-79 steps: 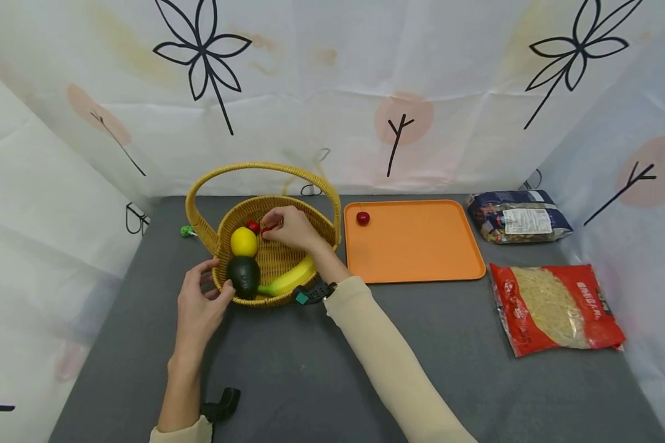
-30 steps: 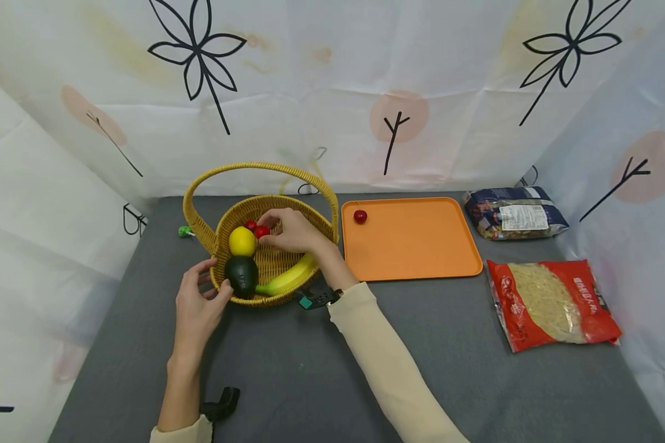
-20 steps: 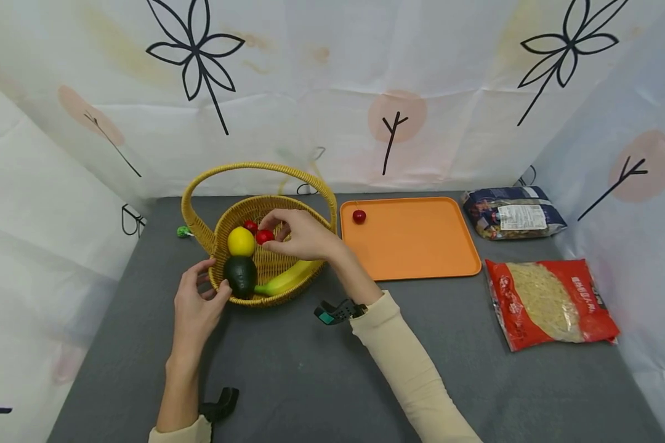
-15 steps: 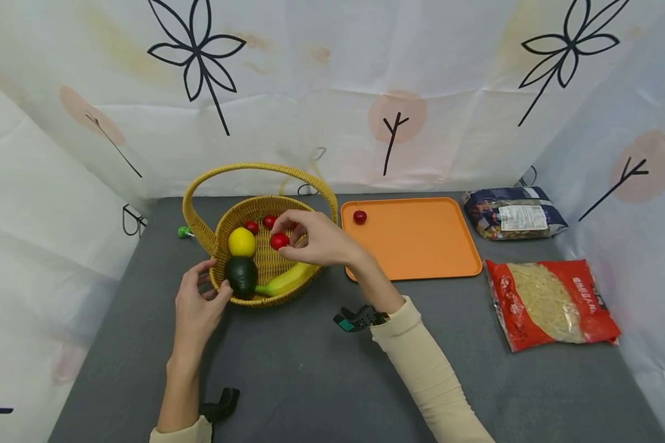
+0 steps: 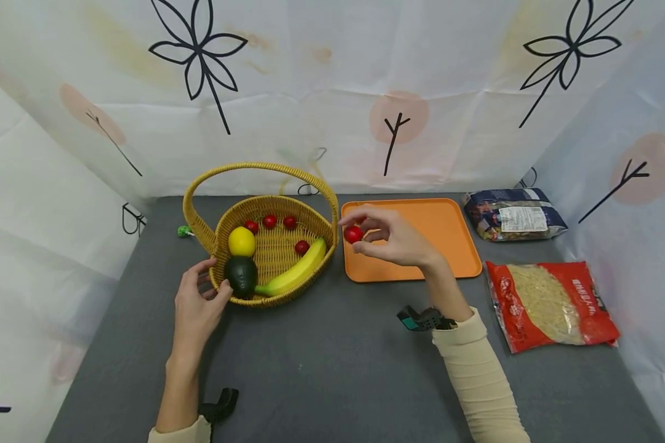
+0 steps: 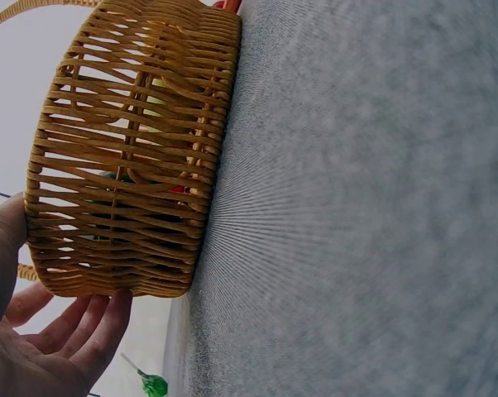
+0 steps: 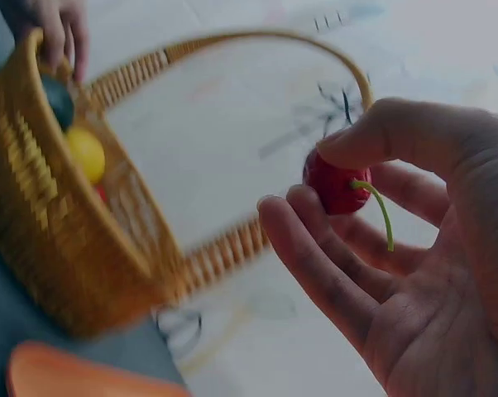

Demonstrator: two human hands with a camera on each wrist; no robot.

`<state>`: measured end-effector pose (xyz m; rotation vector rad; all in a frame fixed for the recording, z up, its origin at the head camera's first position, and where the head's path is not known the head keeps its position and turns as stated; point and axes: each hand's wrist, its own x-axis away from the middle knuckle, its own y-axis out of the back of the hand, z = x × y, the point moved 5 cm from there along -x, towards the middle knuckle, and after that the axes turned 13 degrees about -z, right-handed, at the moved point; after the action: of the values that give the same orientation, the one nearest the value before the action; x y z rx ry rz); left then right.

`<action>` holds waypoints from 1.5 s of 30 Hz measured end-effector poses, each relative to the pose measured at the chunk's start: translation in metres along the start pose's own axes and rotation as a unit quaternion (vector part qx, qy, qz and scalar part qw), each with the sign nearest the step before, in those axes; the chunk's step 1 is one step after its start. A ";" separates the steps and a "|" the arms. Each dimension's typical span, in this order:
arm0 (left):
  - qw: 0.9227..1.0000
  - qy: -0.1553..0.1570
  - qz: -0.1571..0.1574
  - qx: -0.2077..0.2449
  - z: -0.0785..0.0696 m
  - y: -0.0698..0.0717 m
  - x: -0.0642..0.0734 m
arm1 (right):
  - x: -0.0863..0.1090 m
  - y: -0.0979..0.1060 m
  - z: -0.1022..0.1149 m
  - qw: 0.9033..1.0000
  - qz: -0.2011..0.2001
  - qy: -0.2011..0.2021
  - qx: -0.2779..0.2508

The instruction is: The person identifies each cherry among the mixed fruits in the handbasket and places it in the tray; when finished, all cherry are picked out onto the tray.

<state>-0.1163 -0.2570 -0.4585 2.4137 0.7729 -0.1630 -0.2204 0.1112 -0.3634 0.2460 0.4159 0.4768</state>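
My right hand (image 5: 390, 237) pinches a red cherry (image 7: 336, 182) with a green stem between thumb and fingertips. It hangs over the left side of the orange tray (image 5: 449, 246), just right of the basket. My left hand (image 5: 199, 307) holds the near left rim of the yellow wicker basket (image 5: 274, 271), thumb and fingers spread on its wall. Inside the basket lie an avocado (image 5: 241, 277), a lemon (image 5: 241, 242), a banana (image 5: 296, 271) and several cherries (image 5: 290, 223). The hand covers part of the tray.
A small green thing on a thin stick (image 6: 153, 385) lies left of the basket. A dark blue food bag (image 5: 518, 215) and a red bag of pale yellow food (image 5: 554, 304) lie at the right. Patterned cloth (image 5: 288, 92) rises behind the table.
My right hand has lifted a cherry out of the basket and carried it right, over the tray. The cherry seen earlier on the tray is now hidden. My left hand has stayed put.
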 end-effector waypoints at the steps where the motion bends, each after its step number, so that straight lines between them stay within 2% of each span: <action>1: 1.000 0.000 0.001 0.000 0.000 0.000 0.000 | 0.002 0.007 -0.006 1.000 -0.010 -0.002 0.005; 6: 1.000 0.001 0.002 0.000 0.000 0.000 0.000 | 0.003 0.038 -0.042 0.995 -0.088 -0.040 0.014; 10: 1.000 0.000 0.002 0.003 0.000 -0.001 0.000 | 0.002 0.054 -0.071 0.983 -0.146 -0.104 0.023; 14: 1.000 -0.002 0.003 0.001 0.000 -0.001 0.000 | 0.000 0.060 -0.093 0.973 -0.171 -0.152 0.036; 21: 1.000 0.002 0.006 -0.002 0.001 -0.001 0.000 | -0.002 0.065 -0.125 0.960 -0.186 -0.193 0.080; 25: 1.000 0.002 0.005 -0.001 0.001 -0.001 0.000 | -0.003 0.068 -0.136 0.955 -0.198 -0.185 0.117; 31: 1.000 -0.001 0.000 -0.001 0.001 0.000 0.000 | -0.009 0.067 -0.143 0.948 -0.216 -0.165 0.162; 36: 1.000 0.001 0.002 0.000 0.000 0.000 -0.001 | -0.014 0.062 -0.147 0.946 -0.201 -0.167 0.192; 45: 1.000 0.001 0.002 0.001 0.001 0.000 -0.001 | -0.015 0.057 -0.154 0.949 -0.170 -0.157 0.216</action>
<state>-0.1170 -0.2573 -0.4589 2.4177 0.7678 -0.1597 -0.3222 0.1731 -0.4770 0.6530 0.2366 -0.0023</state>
